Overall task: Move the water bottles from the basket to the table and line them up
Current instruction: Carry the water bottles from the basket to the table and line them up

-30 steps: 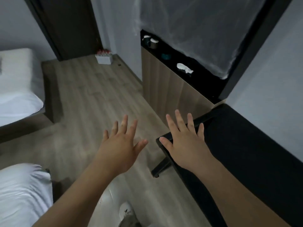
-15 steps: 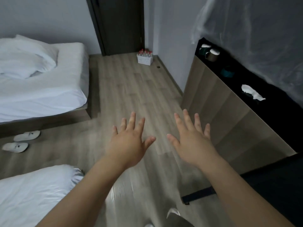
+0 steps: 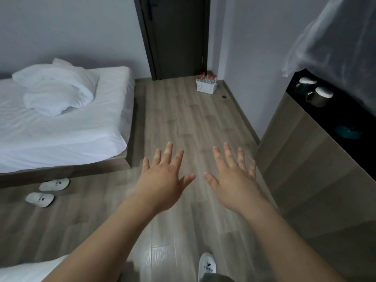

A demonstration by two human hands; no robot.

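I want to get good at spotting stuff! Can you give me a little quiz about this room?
1. True or false: the water bottles stand in the white basket on the floor near the dark door.
2. What do the left hand and right hand hold? A) a bottle B) nothing C) a ball
3. Fill in: the two white slippers lie on the floor beside the ___.
Key: 1 true; 2 B; 3 bed.

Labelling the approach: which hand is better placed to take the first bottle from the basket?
Right, slightly. The left hand and right hand are open, empty and far from the basket by the door; it lies nearer the right hand's line.
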